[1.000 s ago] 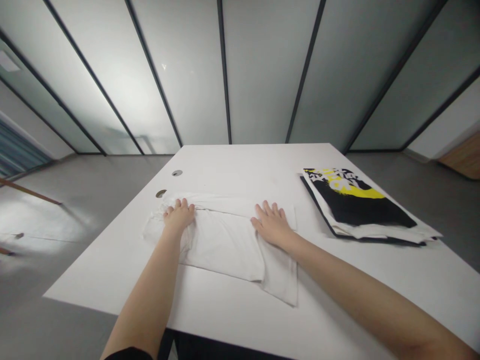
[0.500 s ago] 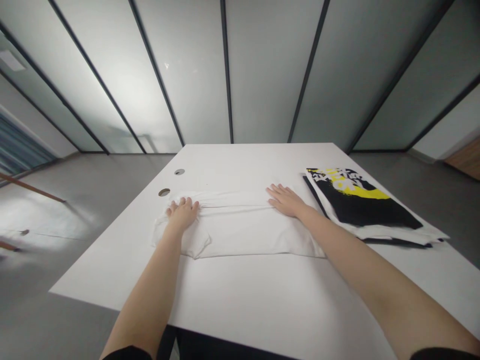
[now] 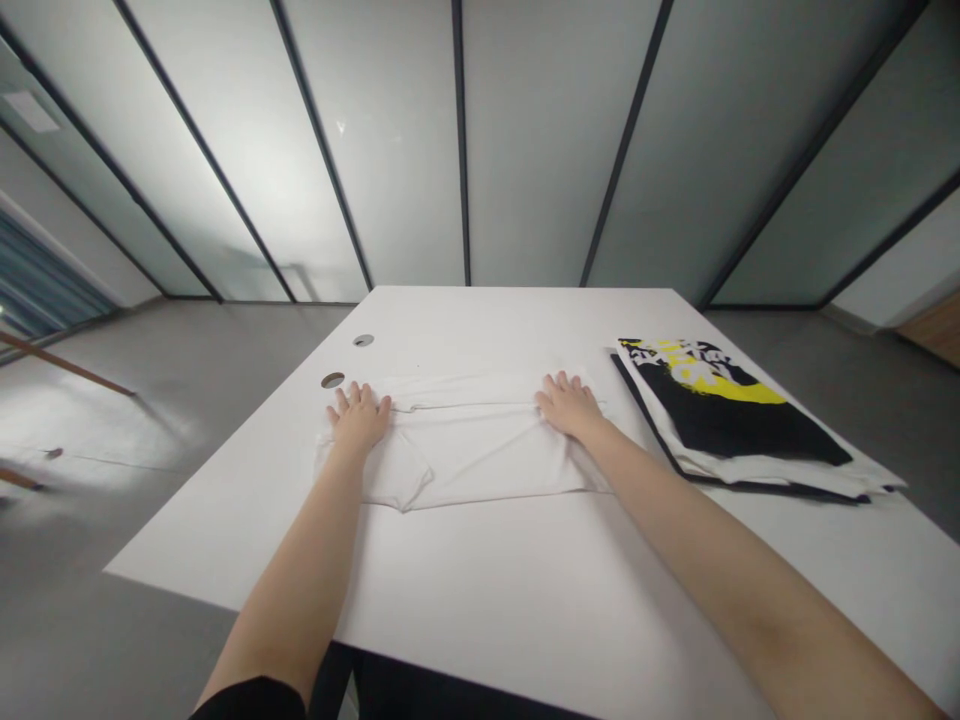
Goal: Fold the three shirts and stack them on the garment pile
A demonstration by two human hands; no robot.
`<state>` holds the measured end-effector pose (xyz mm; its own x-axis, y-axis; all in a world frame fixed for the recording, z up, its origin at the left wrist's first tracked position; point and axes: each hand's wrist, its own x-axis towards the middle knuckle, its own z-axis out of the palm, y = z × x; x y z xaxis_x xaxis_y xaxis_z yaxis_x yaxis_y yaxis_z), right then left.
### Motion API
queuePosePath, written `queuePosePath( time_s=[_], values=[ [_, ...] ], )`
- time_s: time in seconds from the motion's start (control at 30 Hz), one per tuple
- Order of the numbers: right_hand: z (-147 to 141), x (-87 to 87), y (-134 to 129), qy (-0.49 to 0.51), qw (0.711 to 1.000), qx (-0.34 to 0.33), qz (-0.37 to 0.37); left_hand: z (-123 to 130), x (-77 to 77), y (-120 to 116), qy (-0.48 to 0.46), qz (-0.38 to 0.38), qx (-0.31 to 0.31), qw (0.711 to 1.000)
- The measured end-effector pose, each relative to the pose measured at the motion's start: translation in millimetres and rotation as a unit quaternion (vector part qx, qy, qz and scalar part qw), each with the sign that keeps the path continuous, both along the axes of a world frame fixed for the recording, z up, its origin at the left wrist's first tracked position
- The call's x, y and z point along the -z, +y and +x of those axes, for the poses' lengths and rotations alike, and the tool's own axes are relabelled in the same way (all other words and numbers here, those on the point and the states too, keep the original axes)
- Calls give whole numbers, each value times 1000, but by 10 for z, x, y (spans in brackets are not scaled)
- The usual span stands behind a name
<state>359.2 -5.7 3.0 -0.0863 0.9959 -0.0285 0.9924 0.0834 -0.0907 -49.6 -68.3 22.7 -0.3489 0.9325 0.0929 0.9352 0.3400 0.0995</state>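
Note:
A white garment (image 3: 480, 455) lies folded in a wide strip across the white table (image 3: 495, 580), with a few creases in its top layer. My left hand (image 3: 360, 415) rests on its left end, palm down and fingers spread. Near the right end, my right hand (image 3: 568, 402) presses flat on the cloth, its fingers also apart. Neither hand grips the fabric. A small fold of cloth sticks out to the right of my left forearm.
On the right of the table lies a stack of folded clothes (image 3: 739, 415), black and white with a yellow print on top. Two round holes (image 3: 333, 380) pierce the table at the left. Frosted glass panels (image 3: 525, 140) stand behind it.
My right hand has shifted slightly, and diagonal creases now run across the garment towards it. The garment's right end has drawn inward. My left hand's fingers are spread wider. The view has moved slightly.

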Motion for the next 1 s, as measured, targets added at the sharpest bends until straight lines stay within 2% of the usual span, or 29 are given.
queuePosePath(
  time_s=[0.1, 0.2, 0.3, 0.4, 0.47, 0.57, 0.63, 0.67, 0.73, 0.83, 1.0],
  values=[
    [34, 28, -100, 8, 999, 46, 8, 11, -18, -25, 0, -17, 26, 1000],
    [73, 29, -160, 13, 997, 74, 8, 26, -19, -30, -6, -28, -15, 999],
    [104, -7, -210, 16, 997, 71, 5, 27, -6, -24, -6, -16, -28, 999],
    [130, -92, -249, 17, 998, 52, -4, 24, 1, -8, 1, 7, -9, 1000],
    [127, -160, -258, 20, 998, 49, -18, 40, -1, 12, 0, 34, 28, 999],
    [73, -225, -245, 31, 999, 34, -12, 102, 0, 46, -12, 62, 142, 988],
    [28, -221, -234, 37, 999, -5, 2, 148, 9, 60, -18, 41, 196, 980],
    [12, -207, -232, 37, 999, -27, 1, 164, 15, 63, -16, 23, 201, 979],
    [6, -172, -240, 27, 998, -49, -13, 170, 21, 59, -6, -6, 174, 985],
    [49, -157, -267, 7, 999, -24, -40, 137, 3, 40, 16, -20, 114, 993],
    [119, -292, -319, 16, 995, 15, -94, 133, -87, -32, 41, -27, 85, 995]
  ],
)
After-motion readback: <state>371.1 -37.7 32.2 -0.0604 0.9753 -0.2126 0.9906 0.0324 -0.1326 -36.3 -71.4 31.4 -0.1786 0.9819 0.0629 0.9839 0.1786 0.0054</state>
